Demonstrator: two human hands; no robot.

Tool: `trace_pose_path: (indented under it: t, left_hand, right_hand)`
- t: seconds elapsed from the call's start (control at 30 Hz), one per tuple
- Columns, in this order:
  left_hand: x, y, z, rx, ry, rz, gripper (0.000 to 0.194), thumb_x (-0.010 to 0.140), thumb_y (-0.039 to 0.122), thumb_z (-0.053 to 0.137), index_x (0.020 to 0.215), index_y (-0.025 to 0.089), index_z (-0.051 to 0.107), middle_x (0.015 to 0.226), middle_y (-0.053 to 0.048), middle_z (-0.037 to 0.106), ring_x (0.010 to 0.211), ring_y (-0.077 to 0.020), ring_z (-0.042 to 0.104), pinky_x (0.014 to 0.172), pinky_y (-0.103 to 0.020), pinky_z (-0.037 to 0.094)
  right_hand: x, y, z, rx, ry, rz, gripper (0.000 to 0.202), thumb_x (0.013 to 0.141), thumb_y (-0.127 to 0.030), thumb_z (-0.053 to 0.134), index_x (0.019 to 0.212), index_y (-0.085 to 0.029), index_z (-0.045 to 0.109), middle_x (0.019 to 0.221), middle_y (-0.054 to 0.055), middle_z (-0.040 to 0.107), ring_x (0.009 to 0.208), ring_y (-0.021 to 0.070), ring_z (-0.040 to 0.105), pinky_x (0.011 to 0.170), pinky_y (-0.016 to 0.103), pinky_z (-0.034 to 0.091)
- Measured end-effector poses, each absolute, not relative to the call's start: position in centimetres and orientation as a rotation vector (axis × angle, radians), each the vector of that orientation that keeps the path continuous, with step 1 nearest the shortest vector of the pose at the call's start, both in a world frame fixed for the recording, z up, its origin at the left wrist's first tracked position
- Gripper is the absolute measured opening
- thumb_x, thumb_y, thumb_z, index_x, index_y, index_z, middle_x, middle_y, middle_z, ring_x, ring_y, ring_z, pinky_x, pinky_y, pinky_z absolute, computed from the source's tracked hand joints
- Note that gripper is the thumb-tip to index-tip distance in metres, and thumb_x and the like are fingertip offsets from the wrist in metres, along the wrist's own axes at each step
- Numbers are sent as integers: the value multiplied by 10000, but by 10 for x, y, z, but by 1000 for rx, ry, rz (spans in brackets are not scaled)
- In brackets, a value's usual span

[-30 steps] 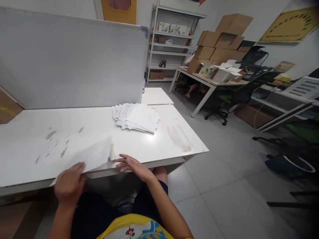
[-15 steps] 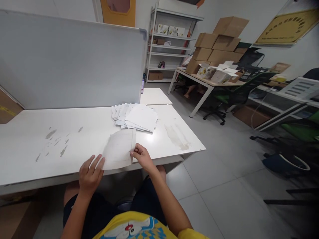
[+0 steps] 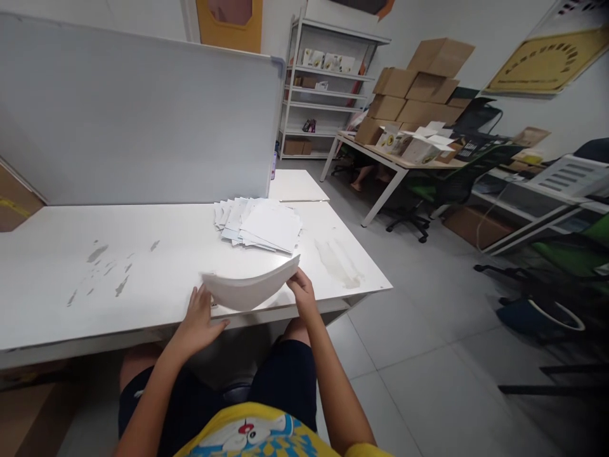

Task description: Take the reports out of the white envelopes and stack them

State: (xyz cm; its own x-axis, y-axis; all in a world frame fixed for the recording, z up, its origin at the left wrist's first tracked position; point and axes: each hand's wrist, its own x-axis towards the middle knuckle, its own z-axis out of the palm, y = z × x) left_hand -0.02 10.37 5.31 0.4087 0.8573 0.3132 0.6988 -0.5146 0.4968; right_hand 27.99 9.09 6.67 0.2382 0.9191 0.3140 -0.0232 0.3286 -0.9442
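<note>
A white sheet of paper (image 3: 250, 289) hangs curved above the front edge of the white desk (image 3: 157, 279). My right hand (image 3: 302, 292) pinches its right end. At the sheet's left end is my left hand (image 3: 200, 320), its fingers apart and the thumb pointing right; whether the fingertips touch the paper is hard to tell. Beyond the sheet lies a loose, fanned pile of white papers (image 3: 269, 223) on the desk.
A whiteboard panel (image 3: 143, 114) stands along the desk's back, with a cardboard box (image 3: 16, 200) at the left. Farther off are a metal shelf (image 3: 328, 105), stacked cartons (image 3: 419, 95) on a table, office chairs and a person's legs.
The sheet has moved right and now bows downward in the middle. My right hand has gone right with it, and my left hand has shifted right and opened wider.
</note>
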Motion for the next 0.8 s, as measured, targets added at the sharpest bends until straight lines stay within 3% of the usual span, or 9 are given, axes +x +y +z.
trace_pose_path:
  t: [0.07,0.13,0.2,0.27,0.33,0.4,0.57,0.7,0.8]
  left_hand:
    - [6,99,60,2295,1294,840,866,761,382,654,1488,243,205,1504,-144,342,1424,-330,252,1139,-521,253]
    - [14,94,62,2106,1239,950,744,809,400,611,1451,249,268,1402,-136,480,1360,-294,386,1073,-472,364]
    - [23,90,57,1896,1254,1074,567,855,432,545,1360,227,392,1185,-115,632,1170,-257,573,947,-413,471]
    - [34,91,51,1770,1343,1161,423,846,489,525,1160,207,550,957,-76,688,934,-232,658,822,-368,517]
    - [43,95,48,1769,1399,1213,361,820,531,530,956,210,621,839,-55,689,807,-216,660,754,-341,522]
    - [48,103,49,1838,1383,1292,344,821,533,527,879,214,641,822,-56,697,794,-212,658,750,-327,516]
    - [53,119,61,1998,1286,1355,324,866,488,501,918,213,665,912,-70,713,893,-216,656,807,-317,499]
    - [56,120,72,1954,1376,1266,296,857,474,511,860,214,653,804,-39,692,758,-190,638,644,-268,485]
    - [57,117,81,1918,1397,1288,277,845,458,523,811,208,639,754,-27,665,730,-178,620,626,-253,470]
  right_hand:
    - [285,89,63,-1081,-1109,747,142,786,-287,511,864,-225,613,801,11,607,812,196,556,771,317,453]
    - [289,87,55,-1135,-1101,677,133,804,-315,516,851,-224,601,789,10,590,787,190,541,753,311,443]
    - [291,83,43,-1173,-1088,627,133,823,-336,518,829,-224,588,787,8,577,780,184,530,751,308,432]
    - [292,80,32,-1210,-1058,608,142,831,-356,524,799,-225,568,770,-1,559,765,177,520,740,301,425]
    - [292,76,24,-1239,-1014,617,161,822,-380,541,773,-226,550,737,-12,539,736,171,512,714,293,421]
    - [293,73,21,-1239,-951,614,180,818,-400,554,781,-224,549,728,-15,540,731,171,515,705,291,419]
    - [299,66,24,-1235,-901,568,198,816,-420,568,843,-225,545,783,5,582,805,190,545,778,321,429]
    - [305,62,25,-1276,-946,625,207,799,-426,572,852,-230,535,783,9,586,804,197,555,769,333,444]
    - [308,59,25,-1286,-908,549,185,811,-412,562,839,-233,526,776,3,577,762,180,545,731,312,442]
